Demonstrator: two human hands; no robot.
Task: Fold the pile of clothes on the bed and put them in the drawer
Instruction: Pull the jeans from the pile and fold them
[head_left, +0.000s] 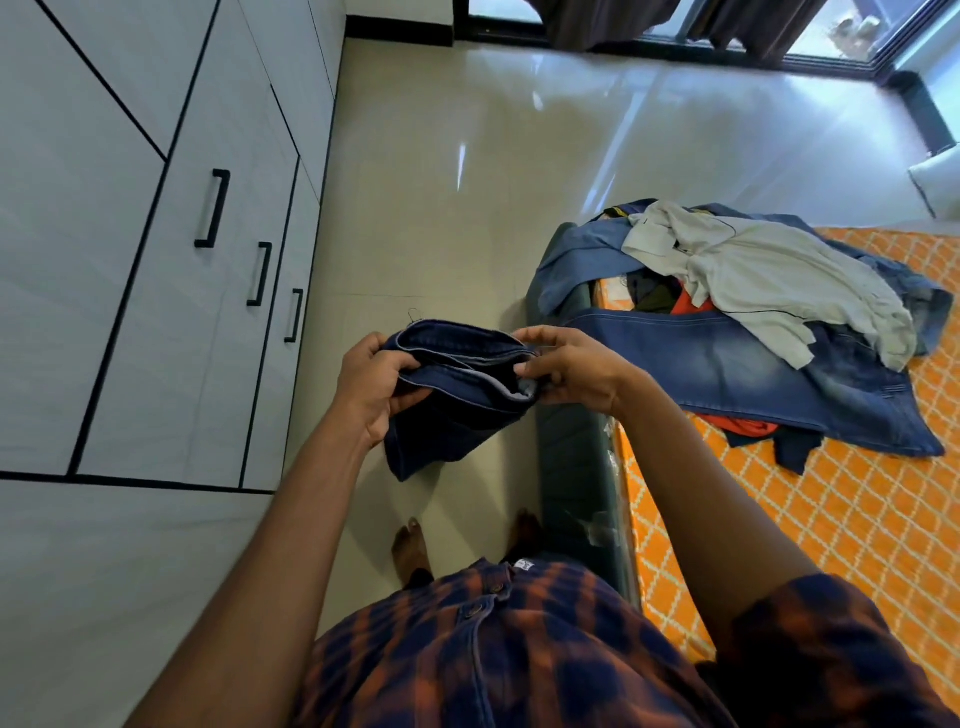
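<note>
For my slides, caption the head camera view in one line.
Left hand and right hand grip dark jeans over the floor, clothes pile on the bed alongside.

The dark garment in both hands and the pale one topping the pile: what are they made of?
The dark garment: looks like heavy indigo denim, matte, given the pale stitched seams and a loose thread at its top edge. The pale garment: probably thin cotton or knit, soft and matte; it lies in limp wrinkles with thin dark piping. Fibre uncertain.

both bare arms reach forward; left hand (371, 389) and right hand (571, 371) each grip one end of the dark jeans (457, 400), fingers curled.
</note>
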